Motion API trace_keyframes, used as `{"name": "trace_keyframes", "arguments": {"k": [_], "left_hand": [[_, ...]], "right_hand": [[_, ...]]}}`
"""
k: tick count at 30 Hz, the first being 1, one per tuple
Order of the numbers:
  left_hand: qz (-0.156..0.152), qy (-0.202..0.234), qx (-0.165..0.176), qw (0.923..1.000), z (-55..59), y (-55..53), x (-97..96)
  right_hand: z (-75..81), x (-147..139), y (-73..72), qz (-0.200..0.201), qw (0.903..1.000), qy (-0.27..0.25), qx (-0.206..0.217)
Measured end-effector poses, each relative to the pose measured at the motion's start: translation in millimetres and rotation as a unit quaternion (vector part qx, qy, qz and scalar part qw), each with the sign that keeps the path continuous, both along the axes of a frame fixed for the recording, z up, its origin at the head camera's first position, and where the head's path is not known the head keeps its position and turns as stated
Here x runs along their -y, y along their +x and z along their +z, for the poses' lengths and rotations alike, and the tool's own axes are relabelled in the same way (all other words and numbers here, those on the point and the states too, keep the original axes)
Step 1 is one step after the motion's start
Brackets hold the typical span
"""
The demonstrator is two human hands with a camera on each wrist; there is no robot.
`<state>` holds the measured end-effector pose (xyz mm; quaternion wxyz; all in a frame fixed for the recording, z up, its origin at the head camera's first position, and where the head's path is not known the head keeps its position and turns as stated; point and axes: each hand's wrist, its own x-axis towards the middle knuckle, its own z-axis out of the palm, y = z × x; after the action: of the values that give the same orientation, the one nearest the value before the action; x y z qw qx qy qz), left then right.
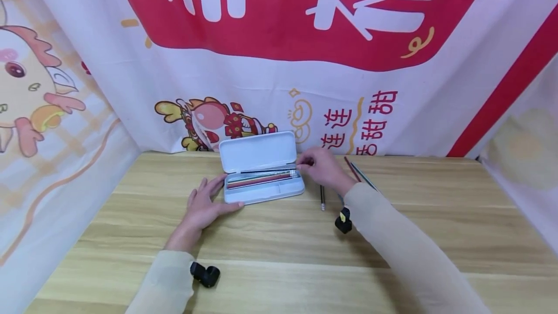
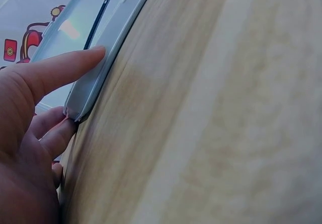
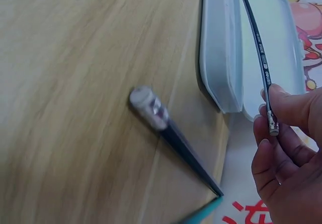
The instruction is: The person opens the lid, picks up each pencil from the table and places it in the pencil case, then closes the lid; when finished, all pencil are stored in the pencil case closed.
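A light blue pencil case (image 1: 261, 199) lies with its lid (image 1: 257, 151) raised at the back. Several coloured pencils (image 1: 257, 180) lie inside it. My left hand (image 1: 207, 207) holds the case at its left end, the thumb along the front wall and fingers at the corner. Between thumb and fingers, my right hand (image 1: 322, 168) pinches a black pencil (image 3: 262, 58) near its eraser end. That pencil slants over the back of the case, in front of the lid, its far end pointing left.
To the right of the case, a second black pencil (image 1: 322, 198) lies on the wooden table (image 1: 270, 260). Beyond the right forearm are a dark red pencil (image 1: 352, 168) and a teal pencil (image 1: 365, 177). A printed cloth (image 1: 270, 81) hangs behind the table.
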<state>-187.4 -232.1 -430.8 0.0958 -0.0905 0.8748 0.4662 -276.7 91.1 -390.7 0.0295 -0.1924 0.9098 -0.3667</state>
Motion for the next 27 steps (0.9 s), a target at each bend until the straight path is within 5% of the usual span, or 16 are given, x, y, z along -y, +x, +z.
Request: {"name": "trace_keyframes", "arguments": {"k": [19,27], "left_hand": [[0.004,0.005,0.0,1.0,1.4,-0.4,-1.4],[0.004,0.006,-0.001,1.0,0.3,-1.6,-0.2]], "right_hand": [[-14.6,38.1,-15.3,-0.065,0.9975,-0.02,0.022],[-18.2,43.4,-13.0,-0.073,0.9969,0.029,0.002]]}}
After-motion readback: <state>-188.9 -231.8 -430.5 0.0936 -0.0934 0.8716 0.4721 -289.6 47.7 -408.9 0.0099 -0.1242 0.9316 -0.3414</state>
